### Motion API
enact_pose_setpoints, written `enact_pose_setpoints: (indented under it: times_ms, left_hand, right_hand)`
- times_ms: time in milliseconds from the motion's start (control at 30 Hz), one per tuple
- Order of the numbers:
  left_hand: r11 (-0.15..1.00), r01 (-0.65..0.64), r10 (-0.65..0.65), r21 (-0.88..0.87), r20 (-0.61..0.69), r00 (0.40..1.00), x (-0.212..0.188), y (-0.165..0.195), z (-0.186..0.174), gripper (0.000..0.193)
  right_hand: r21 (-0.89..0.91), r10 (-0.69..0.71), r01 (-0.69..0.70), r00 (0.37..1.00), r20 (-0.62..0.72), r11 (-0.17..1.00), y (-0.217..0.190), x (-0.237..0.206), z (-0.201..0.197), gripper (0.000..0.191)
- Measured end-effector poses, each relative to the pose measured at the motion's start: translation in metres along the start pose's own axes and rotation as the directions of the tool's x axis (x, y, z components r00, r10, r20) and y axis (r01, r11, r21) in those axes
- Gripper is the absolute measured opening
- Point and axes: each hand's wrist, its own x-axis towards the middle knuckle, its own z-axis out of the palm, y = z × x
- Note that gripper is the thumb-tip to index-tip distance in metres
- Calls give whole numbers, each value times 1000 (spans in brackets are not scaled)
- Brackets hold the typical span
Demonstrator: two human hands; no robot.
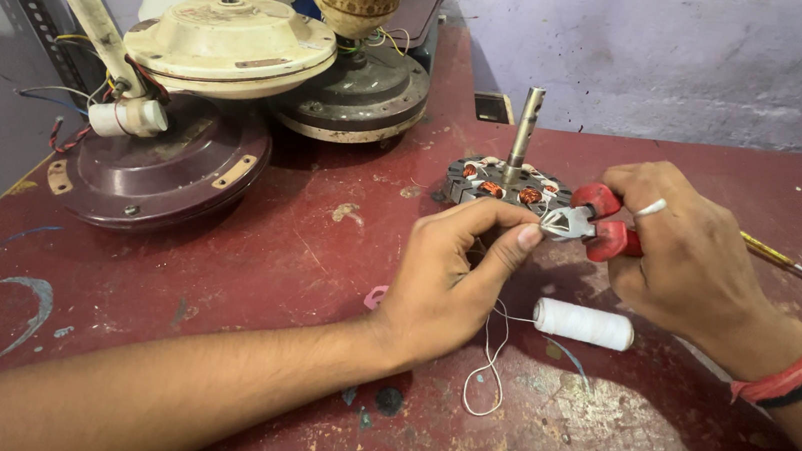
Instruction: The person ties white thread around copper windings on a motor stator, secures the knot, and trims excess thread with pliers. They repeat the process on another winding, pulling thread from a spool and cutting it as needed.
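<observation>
Two hands crowd stator (507, 182); right hand (690, 253) grips pliers (587, 225); table edge far.

We see red-handled pliers (590, 225) lying nearly level above the table, steel nose pointing left and closed on a thin white thread (492, 352). The thread drops and loops on the red tabletop. Just behind stands a stator (507, 181), copper coils around an upright steel shaft.
</observation>
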Motion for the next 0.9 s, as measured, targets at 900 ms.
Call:
enact_pose_setpoints:
  times_ms: [900]
  left_hand:
    - [1000, 7, -7, -26, 13, 1000, -1, 4, -2, 15]
  right_hand:
    - [241, 105, -116, 993, 60, 964, -17, 4, 0, 19]
